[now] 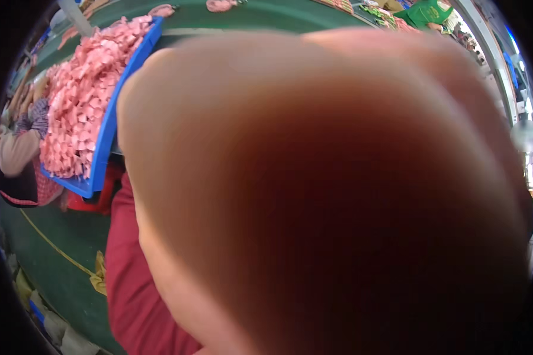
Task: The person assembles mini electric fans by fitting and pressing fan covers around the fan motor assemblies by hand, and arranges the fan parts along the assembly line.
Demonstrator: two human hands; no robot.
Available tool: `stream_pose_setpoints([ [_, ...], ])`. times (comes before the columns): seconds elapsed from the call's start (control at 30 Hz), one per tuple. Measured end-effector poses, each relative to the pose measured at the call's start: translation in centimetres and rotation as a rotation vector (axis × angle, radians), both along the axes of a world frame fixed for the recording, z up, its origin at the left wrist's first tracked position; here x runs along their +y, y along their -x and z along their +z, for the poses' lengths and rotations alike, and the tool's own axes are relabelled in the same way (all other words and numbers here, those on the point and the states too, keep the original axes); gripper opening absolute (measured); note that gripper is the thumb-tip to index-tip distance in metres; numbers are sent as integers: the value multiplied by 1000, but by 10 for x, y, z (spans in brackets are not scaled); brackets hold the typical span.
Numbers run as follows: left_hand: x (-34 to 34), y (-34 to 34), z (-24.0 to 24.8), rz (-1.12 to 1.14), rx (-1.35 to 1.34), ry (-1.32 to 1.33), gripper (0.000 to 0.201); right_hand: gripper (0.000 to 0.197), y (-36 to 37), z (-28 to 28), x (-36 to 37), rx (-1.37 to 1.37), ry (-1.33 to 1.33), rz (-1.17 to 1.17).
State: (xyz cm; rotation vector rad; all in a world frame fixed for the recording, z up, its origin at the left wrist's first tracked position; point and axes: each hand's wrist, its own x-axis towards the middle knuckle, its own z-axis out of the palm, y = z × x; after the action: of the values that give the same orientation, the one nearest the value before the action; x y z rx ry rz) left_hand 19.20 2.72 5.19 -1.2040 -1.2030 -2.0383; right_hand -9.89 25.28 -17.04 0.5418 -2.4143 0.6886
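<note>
While most of the frame is covered by a blurred hand [314, 148] held close to the lens, it cannot be told whether the left or the right one is seen, nor whether its grip is apart, together or clamped on something. At the upper left, beside the hand's edge in the picture, a blue tray [105, 142] is seen, heaped with small pink pieces [83, 100]. By the left edge, a person [21, 154] is seen near the tray. Dark red cloth [127, 278] is partly hidden at the lower left, near a thin yellow strip [53, 241]. Green cloth [426, 13] is seen at the upper right.
</note>
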Motion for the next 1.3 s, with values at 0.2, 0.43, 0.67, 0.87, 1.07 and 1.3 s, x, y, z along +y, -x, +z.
stream_pose_setpoints([
  [0.2, -12, 33, 11, 23, 22, 2, 11, 31, 3, 7, -21, 24, 29, 18],
  [0.43, -7, 6, 16, 31, 23, 58, 10, 32, 10, 3, -11, -35, -28, 14],
  [0.67, -10, -7, 30, -2, 77, 181, 10, 30, -6, -4, -5, 1, -29, -2],
  [0.87, -41, -9, 41, -25, 57, 270, 11, 31, -5, 2, -3, 16, -29, -5],
  [1.07, -38, -4, 37, -50, -3, 266, 12, 31, -1, 1, -8, -11, -32, -17],
  [1.3, -57, 11, 30, -37, -73, 204, 14, 33, -4, 6, -14, -11, -43, -7],
])
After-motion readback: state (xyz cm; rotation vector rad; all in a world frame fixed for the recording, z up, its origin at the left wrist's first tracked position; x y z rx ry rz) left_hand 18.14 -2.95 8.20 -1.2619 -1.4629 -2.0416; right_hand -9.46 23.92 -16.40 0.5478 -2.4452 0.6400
